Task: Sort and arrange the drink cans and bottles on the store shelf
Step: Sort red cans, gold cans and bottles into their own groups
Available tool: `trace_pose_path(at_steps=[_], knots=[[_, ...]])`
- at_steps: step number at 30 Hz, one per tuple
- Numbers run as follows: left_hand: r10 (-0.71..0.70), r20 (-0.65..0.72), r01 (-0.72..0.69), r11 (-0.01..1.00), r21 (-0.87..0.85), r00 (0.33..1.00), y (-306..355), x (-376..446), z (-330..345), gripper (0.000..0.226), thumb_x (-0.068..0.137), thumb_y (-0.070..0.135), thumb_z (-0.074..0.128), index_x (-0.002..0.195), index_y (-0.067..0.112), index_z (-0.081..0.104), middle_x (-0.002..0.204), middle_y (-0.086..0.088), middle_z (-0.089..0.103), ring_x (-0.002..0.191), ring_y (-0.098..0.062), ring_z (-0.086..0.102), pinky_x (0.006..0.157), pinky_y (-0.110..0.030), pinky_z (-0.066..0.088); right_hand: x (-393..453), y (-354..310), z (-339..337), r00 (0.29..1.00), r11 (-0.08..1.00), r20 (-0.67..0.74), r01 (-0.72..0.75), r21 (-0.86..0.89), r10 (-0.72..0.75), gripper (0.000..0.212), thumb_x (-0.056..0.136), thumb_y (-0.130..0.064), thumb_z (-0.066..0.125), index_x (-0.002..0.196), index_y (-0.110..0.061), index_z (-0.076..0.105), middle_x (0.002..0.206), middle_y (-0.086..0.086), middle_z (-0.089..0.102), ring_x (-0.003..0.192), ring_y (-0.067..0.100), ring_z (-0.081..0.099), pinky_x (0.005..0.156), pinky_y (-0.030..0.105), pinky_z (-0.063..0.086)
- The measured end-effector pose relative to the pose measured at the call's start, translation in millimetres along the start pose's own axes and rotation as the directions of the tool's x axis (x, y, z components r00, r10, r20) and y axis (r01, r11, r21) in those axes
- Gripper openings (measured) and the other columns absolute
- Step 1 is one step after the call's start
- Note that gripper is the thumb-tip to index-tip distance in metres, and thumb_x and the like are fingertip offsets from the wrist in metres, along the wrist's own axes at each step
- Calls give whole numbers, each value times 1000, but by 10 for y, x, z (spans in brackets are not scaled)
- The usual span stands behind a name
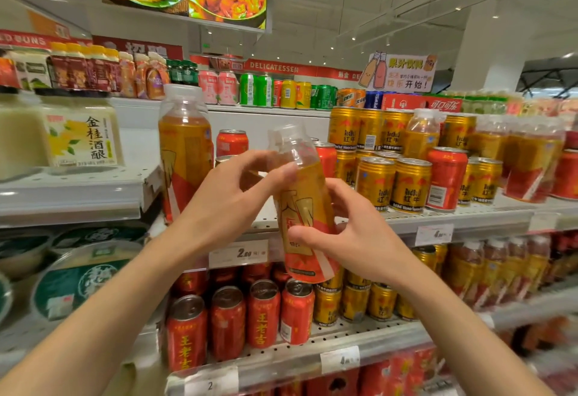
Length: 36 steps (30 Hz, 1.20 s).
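Held tilted in front of the shelf edge: an amber drink bottle, pinched near the neck by the left hand and cupped low on the label by the right hand, both partly curled around it. Probably being turned label-out before joining the matching bottle standing left of it, ahead of the gold cans to its right.

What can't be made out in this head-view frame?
- Held bottle: label text partly covered by both hands, left and right.
- Right price tag: number blurred.
- Bottles at far right: motion blur hides labels.
- Bottom shelf goods: cut off by frame edge.
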<state>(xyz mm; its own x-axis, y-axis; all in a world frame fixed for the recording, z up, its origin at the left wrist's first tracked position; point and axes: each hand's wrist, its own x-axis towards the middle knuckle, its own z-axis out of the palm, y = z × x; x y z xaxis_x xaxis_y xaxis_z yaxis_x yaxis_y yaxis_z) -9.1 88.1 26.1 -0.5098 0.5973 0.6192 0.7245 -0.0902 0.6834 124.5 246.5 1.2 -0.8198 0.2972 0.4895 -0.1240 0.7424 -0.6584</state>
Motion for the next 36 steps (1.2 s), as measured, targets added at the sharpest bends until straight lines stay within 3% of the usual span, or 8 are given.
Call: trace_pose_path(at_steps=[3,6,10,14,20,22,31,36], knots=[[-18,-78,16,1000,-15,997,-108,-76,-20,42,91,55,59,127,33,63,108,14,72,99,-7,70,82,-39,62,-131,98,-19,997,997,-18,-71,35,72,59,75,-53,80,127,-41,53,111,-20,69,101,-5,65,78,17,56],[-20,-110,18,1000,-22,994,-185,-257,94,31,93,44,67,121,33,65,105,17,73,99,-4,69,83,-31,60,-307,241,-47,986,985,-60,-148,91,154,56,76,-47,81,125,-42,54,108,-20,71,96,0,70,70,17,56],[-85,-81,81,996,-46,993,-283,-569,406,26,92,36,67,117,37,64,107,19,72,100,-3,69,83,-22,56,-560,519,-126,963,959,-100,-234,158,251,54,74,-44,82,122,-39,58,106,-20,73,98,0,70,82,23,56],[-210,-125,197,974,-112,970,-371,-858,831,23,90,35,68,112,37,66,105,19,73,102,-3,68,85,-19,54,-822,840,-275,943,937,-141,-265,228,302,55,67,-47,78,117,-36,60,102,-25,72,94,-5,68,71,10,52],[-400,-167,373,912,-171,901,-362,-1026,1810,23,90,31,69,112,36,67,105,15,74,97,-9,70,87,-38,56,-1169,1515,-764,924,900,-122,-314,303,363,57,64,-46,78,116,-35,61,102,-22,74,94,-3,70,72,15,55],[-432,-178,402,898,-181,884,-295,-981,2164,26,87,36,68,112,33,67,103,13,75,96,-11,71,88,-43,56,-1260,1764,-1000,920,888,-95,-335,316,381,58,64,-45,78,118,-33,60,103,-21,74,92,-3,70,71,12,55],[-474,-164,448,878,-171,865,-7,-727,3175,32,84,42,65,114,31,66,99,11,74,93,-12,70,86,-34,57,-1511,2613,-1816,871,825,-77,-427,371,485,74,58,-45,80,127,-31,58,114,-11,71,94,-6,69,69,10,56],[-451,-153,431,890,-146,879,10,-492,3405,29,87,41,66,115,34,66,102,12,73,96,-13,69,87,-37,57,-1480,2788,-2052,857,821,-116,-430,376,502,70,61,-40,80,126,-30,57,113,-9,70,93,-9,67,68,4,51]])
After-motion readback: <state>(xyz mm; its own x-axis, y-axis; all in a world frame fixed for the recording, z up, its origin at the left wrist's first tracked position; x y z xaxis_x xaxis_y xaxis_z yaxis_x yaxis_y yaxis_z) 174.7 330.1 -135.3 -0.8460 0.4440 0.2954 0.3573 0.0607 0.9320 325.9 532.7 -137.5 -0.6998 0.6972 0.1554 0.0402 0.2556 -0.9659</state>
